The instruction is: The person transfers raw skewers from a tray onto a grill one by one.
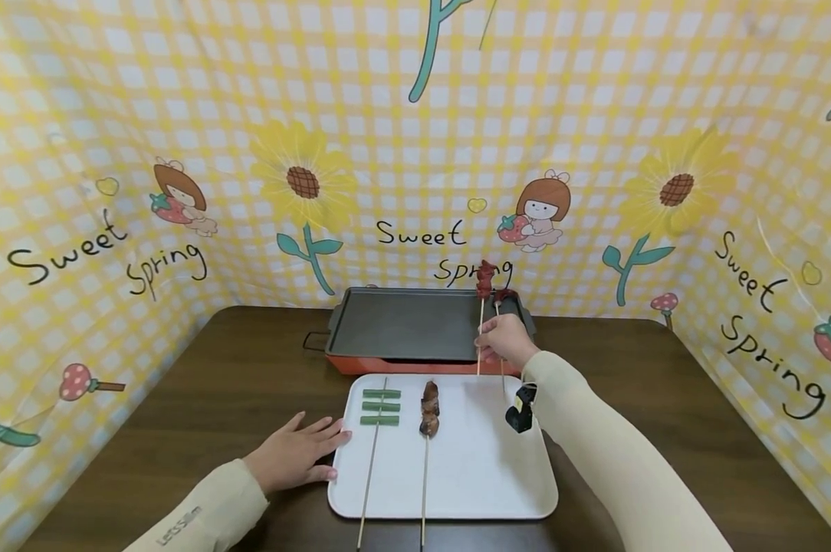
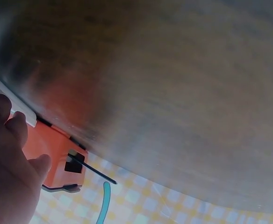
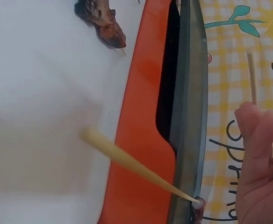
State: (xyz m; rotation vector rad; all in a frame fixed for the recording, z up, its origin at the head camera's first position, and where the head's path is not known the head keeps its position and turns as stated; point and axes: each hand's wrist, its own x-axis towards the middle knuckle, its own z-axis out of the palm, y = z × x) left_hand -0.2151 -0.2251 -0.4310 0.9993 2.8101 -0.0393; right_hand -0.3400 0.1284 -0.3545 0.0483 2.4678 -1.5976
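Pale sleeves (image 1: 615, 437) are covering both arms at the near side of the table (image 1: 250, 383). Just ahead of its cuff, the left hand (image 1: 297, 454) is resting with fingers extended and a little apart, touching the left rim of the white tray (image 1: 484, 460), probably steadying it. Over the griddle's (image 1: 402, 326) front edge, the right hand (image 1: 508, 340) is pinching a skewer of red meat (image 1: 485, 280) by its bare stick, likely so that no finger is touching the food. Just beside it, a second red skewer (image 1: 504, 295) seems to be lying with its meat at the griddle's right end and its stick jutting over the tray; I cannot tell whether the hand is touching it. On the tray, a green skewer (image 1: 381, 407) and a brown meat skewer (image 1: 429, 410) are lying apart, their sticks overhanging the near edge, presumably leaving ends that are easy to grab.
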